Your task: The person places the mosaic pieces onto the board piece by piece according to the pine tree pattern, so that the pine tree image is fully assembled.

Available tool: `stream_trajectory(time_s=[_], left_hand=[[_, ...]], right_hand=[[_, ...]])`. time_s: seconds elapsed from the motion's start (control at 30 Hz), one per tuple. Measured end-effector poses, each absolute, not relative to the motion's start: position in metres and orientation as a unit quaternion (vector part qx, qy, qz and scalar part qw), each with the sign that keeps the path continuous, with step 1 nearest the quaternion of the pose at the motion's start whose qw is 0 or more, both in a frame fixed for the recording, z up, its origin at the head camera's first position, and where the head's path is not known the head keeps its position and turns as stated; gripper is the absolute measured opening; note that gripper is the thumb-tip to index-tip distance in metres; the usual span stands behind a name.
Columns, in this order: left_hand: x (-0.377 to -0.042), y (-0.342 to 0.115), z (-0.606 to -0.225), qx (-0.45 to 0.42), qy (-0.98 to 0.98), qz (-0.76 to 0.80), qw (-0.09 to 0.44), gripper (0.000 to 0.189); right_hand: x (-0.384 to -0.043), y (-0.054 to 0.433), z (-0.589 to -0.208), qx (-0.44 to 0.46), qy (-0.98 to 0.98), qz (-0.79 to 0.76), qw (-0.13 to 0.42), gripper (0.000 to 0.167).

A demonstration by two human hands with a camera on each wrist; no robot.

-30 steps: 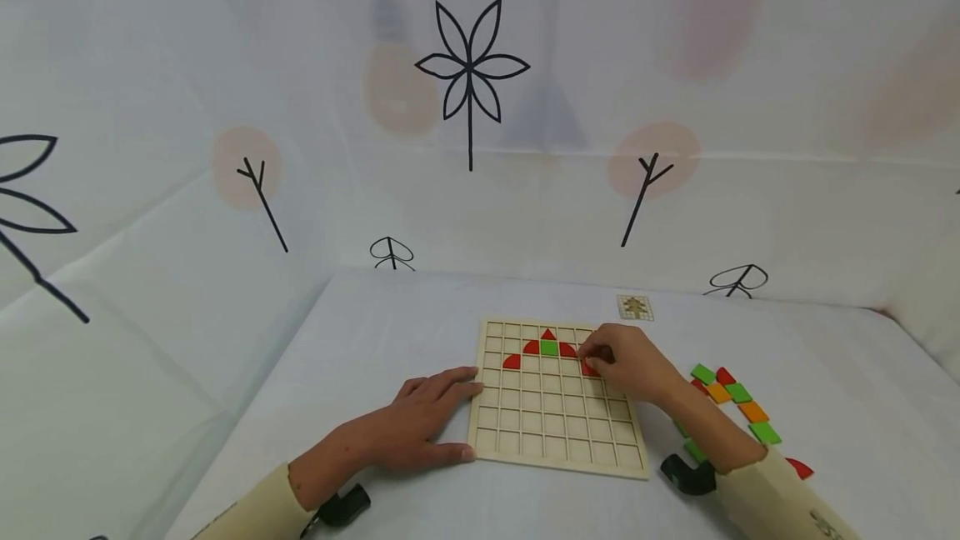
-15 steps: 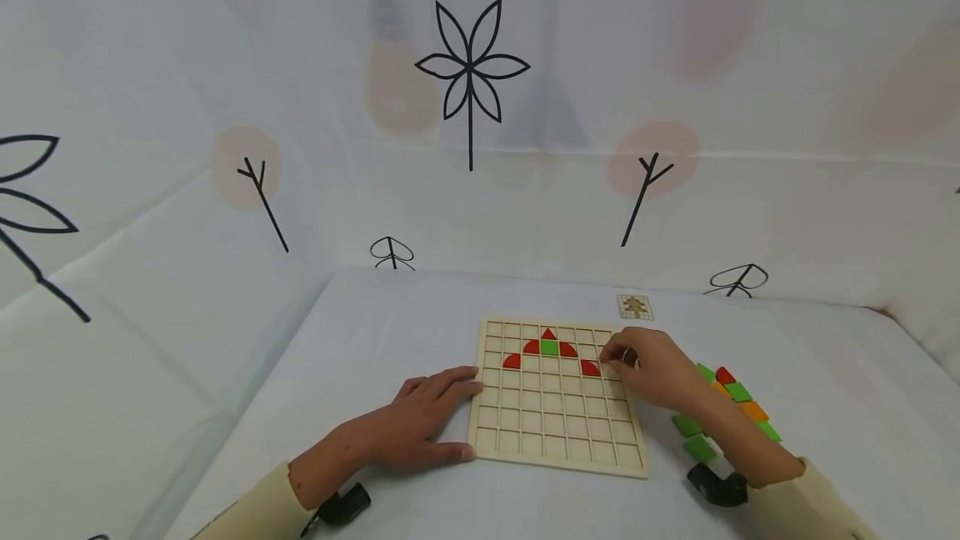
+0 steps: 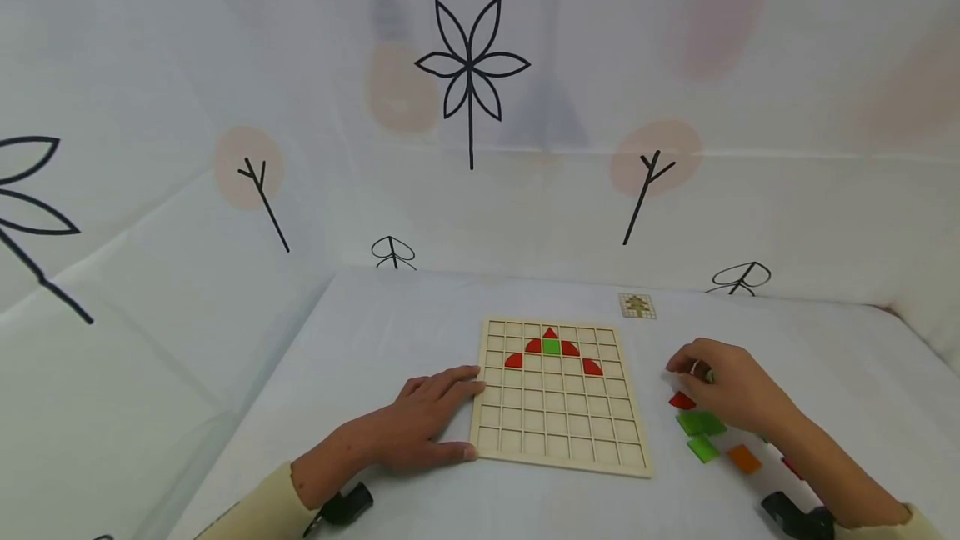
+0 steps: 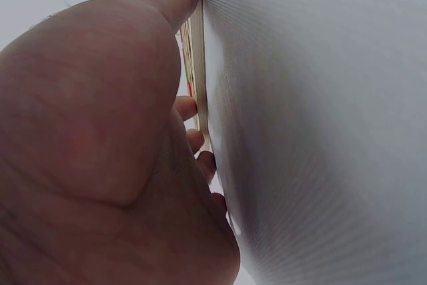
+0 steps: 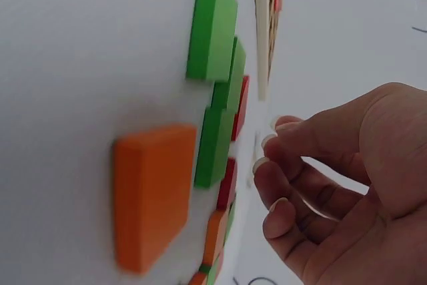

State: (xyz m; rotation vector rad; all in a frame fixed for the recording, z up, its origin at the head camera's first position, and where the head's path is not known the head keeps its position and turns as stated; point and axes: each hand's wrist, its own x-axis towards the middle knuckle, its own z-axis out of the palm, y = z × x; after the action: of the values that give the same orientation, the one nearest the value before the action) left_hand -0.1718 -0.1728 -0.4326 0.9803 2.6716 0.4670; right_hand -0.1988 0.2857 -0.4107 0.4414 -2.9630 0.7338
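A wooden grid board (image 3: 562, 426) lies on the white table, with a red triangle (image 3: 551, 332) at its top, a green square (image 3: 551, 347) below it and several red quarter-round tiles set in cells on both sides. My left hand (image 3: 412, 423) rests flat at the board's left edge, fingertips and thumb touching it. To the right of the board my right hand (image 3: 727, 382) hovers over loose tiles, fingers loosely bent. No tile shows between its fingertips in the right wrist view. Below it lie a red tile (image 3: 682, 401), several green tiles (image 3: 703, 448) and an orange tile (image 5: 153, 195).
A small card with a tree pattern on a grid (image 3: 637, 306) lies behind the board. White cloth with black line drawings (image 3: 470, 69) encloses the table at the back and sides. Part of the loose tile group is hidden under my right hand and forearm.
My right hand has moved away from the board's upper right, rightward to above the loose tiles, uncovering the red quarter-round tile on the right. My left hand and the board have stayed put.
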Motion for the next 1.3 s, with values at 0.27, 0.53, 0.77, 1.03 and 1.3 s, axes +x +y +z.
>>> stream_trajectory(time_s=[0.27, 0.53, 0.77, 1.03, 1.3], left_hand=[[-0.171, -0.172, -0.432, 0.335, 0.92, 0.157, 0.128, 0.084], [-0.171, -0.172, -0.431, 0.336, 0.919, 0.163, 0.131, 0.084], [-0.17, -0.173, -0.431, 0.333, 0.919, 0.163, 0.132, 0.084], [-0.172, -0.171, -0.436, 0.341, 0.916, 0.164, 0.129, 0.084], [-0.171, -0.172, -0.432, 0.333, 0.919, 0.164, 0.135, 0.085]], right_hand=[[-0.195, 0.31, -0.414, 0.118, -0.969, 0.213, 0.048, 0.013], [-0.202, 0.33, -0.422, 0.124, -0.972, 0.193, 0.043, 0.027], [-0.203, 0.331, -0.426, 0.126, -0.973, 0.188, 0.04, 0.02], [-0.203, 0.33, -0.428, 0.121, -0.975, 0.182, 0.026, 0.02], [-0.208, 0.326, -0.422, 0.11, -0.976, 0.188, 0.01, 0.018]])
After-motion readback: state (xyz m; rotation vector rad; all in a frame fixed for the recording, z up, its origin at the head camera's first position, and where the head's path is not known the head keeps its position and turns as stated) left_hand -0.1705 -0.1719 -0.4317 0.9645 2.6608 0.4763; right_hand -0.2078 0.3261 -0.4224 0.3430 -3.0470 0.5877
